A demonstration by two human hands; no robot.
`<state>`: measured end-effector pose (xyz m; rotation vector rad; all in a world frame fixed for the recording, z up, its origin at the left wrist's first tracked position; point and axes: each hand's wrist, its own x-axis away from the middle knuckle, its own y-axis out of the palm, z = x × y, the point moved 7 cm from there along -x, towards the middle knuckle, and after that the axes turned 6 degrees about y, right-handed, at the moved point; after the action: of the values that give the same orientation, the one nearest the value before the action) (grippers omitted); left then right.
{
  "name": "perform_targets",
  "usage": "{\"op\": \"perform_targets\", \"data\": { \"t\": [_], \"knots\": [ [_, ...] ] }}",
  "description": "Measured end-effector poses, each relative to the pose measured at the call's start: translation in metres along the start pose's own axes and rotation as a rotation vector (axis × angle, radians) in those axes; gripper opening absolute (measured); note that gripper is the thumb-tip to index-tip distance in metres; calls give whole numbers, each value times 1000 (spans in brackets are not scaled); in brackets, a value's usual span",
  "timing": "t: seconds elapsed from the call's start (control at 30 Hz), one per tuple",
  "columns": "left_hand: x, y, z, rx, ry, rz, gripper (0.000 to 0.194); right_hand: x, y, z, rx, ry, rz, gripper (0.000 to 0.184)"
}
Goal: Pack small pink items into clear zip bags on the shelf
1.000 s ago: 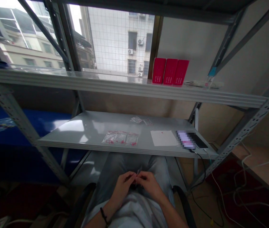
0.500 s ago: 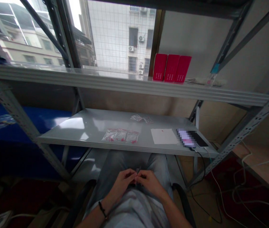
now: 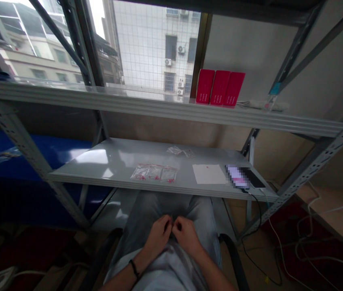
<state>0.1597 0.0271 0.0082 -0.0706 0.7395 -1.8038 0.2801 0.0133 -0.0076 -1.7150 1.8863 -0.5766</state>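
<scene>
Left hand [image 3: 158, 236] meets right hand [image 3: 186, 236] below shelf edge [image 3: 159, 186]

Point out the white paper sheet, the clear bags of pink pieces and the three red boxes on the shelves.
White paper sheet [image 3: 209, 174]: head view, middle of the sheet.
Clear bags of pink pieces [image 3: 153, 173]: head view, middle of the row.
Three red boxes [image 3: 220, 88]: head view, front of the middle box.

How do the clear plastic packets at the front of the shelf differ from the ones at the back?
The front packets sit near the shelf edge, the back packets near the wall. The front packets look larger and show pink bits; the back packets look smaller, with little pink. Both are clear plastic on the grey shelf.
</scene>
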Motion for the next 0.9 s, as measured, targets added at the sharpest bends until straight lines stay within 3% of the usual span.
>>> {"op": "perform_targets", "data": {
  "t": [0.2,0.37,0.53,0.73,0.9],
  "knots": [
    [-2,2,-5,-51,1,-37,20,-4,-5,11,-8,107,42,14],
    [-2,6,-6,20,3,-92,23,-4,-8,8,-264,42,-82,19],
    [-3,3,1,56,39,-105,33,0,-10,2,-250,20,-191,27],
    [-2,4,-1,-15,27,-78,25,2,-11,-7,-33,-20,-114,21],
    [-3,3,-10,-83,-36,-92,20,0,-11,4,16,82,-34,12]
  ]
}}
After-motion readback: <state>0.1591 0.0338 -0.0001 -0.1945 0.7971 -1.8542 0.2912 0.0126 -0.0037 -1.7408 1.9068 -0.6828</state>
